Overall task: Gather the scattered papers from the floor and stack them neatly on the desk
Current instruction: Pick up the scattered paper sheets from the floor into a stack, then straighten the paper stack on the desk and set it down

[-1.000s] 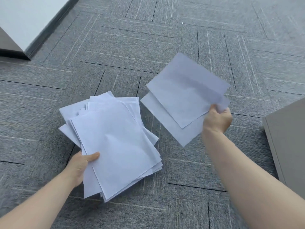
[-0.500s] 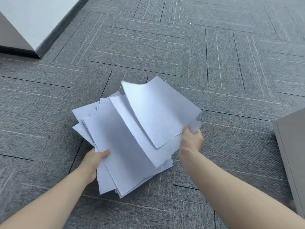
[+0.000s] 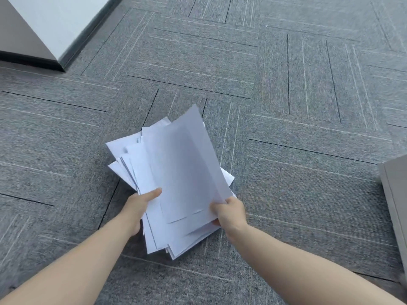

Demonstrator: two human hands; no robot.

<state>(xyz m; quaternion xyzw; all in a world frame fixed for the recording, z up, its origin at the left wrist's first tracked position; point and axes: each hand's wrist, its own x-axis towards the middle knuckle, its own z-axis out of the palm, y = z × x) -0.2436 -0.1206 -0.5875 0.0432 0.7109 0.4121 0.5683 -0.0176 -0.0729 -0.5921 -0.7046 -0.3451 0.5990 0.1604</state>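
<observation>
A loose, uneven stack of white papers [image 3: 176,172] is held over the grey carpet in the middle of the view. My left hand [image 3: 137,205] grips its near left edge, thumb on top. My right hand [image 3: 228,213] grips the near right edge, pinching the top sheets, which lie across the stack with their right side lifted. Sheet corners stick out at the left, right and bottom. No other loose paper shows on the floor.
Grey carpet tiles [image 3: 286,106] fill the view. A white wall with a dark baseboard and a dark panel [image 3: 26,40] stands at the top left. A grey furniture panel [image 3: 396,190] juts in at the right edge.
My right hand has carried its two sheets leftward and down onto the stack in my left hand. Both hands now hold one pile, closer to me.
</observation>
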